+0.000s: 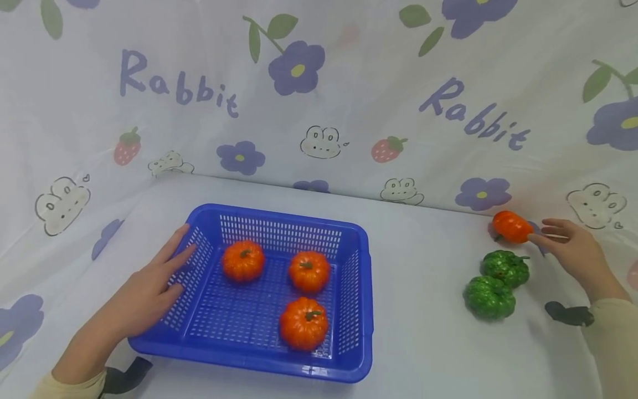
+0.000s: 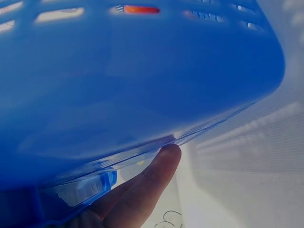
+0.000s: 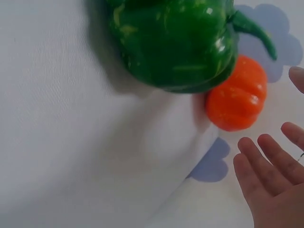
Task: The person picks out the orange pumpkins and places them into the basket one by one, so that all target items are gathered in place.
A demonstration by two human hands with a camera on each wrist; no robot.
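Note:
A blue plastic basket (image 1: 279, 363) stands on the white table, with three small orange pumpkins, one of them a pumpkin (image 1: 243, 261) at its left side. My left hand (image 1: 144, 293) rests on the basket's left rim with fingers extended; in the left wrist view one finger (image 2: 156, 178) touches the rim. At the far right, another orange pumpkin (image 1: 512, 227) lies tipped on its side. My right hand (image 1: 578, 249) is right beside it, fingers apart around empty space in the right wrist view. Two green pumpkins, a rear one (image 1: 504, 268) and a front one (image 1: 489, 297), sit nearer than it.
Behind the table hangs a white curtain (image 1: 349, 100) printed with rabbits, flowers and strawberries. The table surface (image 1: 413, 277) stretches between the basket and the green pumpkins. Dark straps hang at both wrists.

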